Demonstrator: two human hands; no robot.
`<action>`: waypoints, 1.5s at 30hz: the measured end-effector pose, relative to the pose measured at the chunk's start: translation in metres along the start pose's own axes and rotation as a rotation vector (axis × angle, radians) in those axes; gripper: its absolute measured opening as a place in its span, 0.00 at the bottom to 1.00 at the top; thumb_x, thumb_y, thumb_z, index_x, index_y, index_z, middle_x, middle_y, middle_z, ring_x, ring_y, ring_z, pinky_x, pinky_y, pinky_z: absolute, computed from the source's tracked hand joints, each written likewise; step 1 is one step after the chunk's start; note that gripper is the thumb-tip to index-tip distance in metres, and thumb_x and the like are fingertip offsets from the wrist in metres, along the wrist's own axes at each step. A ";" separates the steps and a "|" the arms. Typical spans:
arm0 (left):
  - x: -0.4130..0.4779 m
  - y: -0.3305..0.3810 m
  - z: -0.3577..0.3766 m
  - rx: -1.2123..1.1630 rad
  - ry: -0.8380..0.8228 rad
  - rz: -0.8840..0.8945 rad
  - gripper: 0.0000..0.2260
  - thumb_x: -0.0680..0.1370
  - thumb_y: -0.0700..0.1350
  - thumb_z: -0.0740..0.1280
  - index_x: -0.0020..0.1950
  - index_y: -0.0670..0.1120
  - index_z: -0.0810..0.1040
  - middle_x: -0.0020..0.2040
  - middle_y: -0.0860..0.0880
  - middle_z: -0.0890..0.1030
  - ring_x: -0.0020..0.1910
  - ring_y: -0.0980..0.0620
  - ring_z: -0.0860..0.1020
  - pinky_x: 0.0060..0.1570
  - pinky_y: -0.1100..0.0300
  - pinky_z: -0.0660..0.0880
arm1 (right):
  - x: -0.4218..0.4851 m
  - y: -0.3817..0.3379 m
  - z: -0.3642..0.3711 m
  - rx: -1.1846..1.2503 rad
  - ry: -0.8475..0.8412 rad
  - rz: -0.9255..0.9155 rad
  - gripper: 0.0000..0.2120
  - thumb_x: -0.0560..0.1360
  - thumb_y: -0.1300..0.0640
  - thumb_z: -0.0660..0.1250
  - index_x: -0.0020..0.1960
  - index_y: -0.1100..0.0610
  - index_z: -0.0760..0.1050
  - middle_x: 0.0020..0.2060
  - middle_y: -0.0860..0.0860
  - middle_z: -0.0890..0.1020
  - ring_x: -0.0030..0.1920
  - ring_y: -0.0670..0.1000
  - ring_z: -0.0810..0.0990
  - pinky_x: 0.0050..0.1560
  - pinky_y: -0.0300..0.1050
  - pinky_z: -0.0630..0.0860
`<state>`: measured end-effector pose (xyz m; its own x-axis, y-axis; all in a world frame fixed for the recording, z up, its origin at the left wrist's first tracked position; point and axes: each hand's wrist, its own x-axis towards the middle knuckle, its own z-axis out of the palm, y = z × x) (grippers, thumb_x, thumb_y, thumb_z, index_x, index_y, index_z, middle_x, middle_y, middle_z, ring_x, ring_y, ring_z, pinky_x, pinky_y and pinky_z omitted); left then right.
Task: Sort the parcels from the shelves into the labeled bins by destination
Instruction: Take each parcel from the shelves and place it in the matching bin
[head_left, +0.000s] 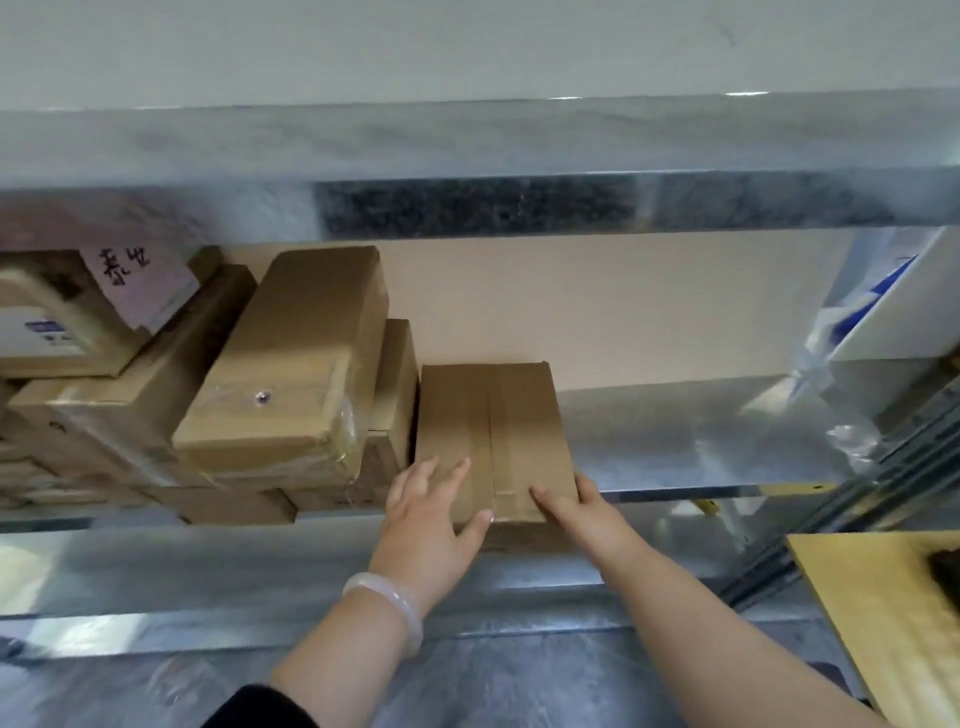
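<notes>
Far to the left on the metal shelf (675, 441), a pile of brown boxes (104, 415) sits packed close, one on top of another, so they all fit. A paper note (140, 280) with writing leans at the back of the pile; I cannot read it. One big box (291, 364) lies tilted on top, I think because the boxes under it are not level.

Just beside the pile, one brown parcel (493, 415) lies by itself at the front edge of the shelf, where it is easy to reach. This looks like the one being picked.

The left hand (431, 514), with a pale bracelet (387, 603) on its wrist, lies flat on the parcel's top with fingers spread. Its grip is open, and it only presses down to keep the parcel steady. The right hand (582, 512) takes the front right corner, thumb on top and fingers round the side, so its grip is closed on the parcel. Two hands make sense, since the parcel looks wide.

Farther right, a white packet (893, 312) leans against the side. Down low on the right is a yellow table (883, 597). No bins show, so the parcel is not yet sorted.
</notes>
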<state>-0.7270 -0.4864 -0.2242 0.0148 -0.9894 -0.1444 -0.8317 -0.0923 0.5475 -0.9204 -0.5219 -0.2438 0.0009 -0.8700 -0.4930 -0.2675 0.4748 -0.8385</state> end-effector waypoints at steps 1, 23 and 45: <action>0.000 0.000 0.000 -0.016 0.005 -0.006 0.27 0.80 0.60 0.61 0.78 0.60 0.59 0.79 0.52 0.56 0.77 0.52 0.47 0.75 0.56 0.50 | 0.000 0.001 0.000 0.026 -0.026 0.001 0.32 0.76 0.47 0.69 0.76 0.48 0.60 0.58 0.45 0.76 0.57 0.47 0.75 0.57 0.43 0.68; -0.149 0.039 -0.060 -0.383 0.214 0.329 0.29 0.79 0.55 0.66 0.75 0.68 0.56 0.79 0.59 0.47 0.78 0.58 0.48 0.72 0.58 0.51 | -0.211 0.023 -0.004 0.371 0.315 -0.445 0.15 0.81 0.49 0.61 0.63 0.31 0.68 0.63 0.39 0.76 0.62 0.42 0.75 0.64 0.46 0.70; -0.384 -0.184 -0.253 -0.311 0.651 -0.258 0.49 0.61 0.76 0.60 0.75 0.69 0.38 0.79 0.52 0.35 0.79 0.48 0.41 0.76 0.45 0.49 | -0.357 -0.086 0.313 0.069 -0.326 -0.796 0.52 0.62 0.42 0.78 0.78 0.39 0.52 0.72 0.42 0.66 0.69 0.45 0.69 0.69 0.54 0.71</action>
<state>-0.4392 -0.1181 -0.0614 0.5917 -0.7896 0.1626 -0.5642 -0.2616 0.7831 -0.5967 -0.2105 -0.0687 0.4428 -0.8707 0.2142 -0.0105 -0.2439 -0.9697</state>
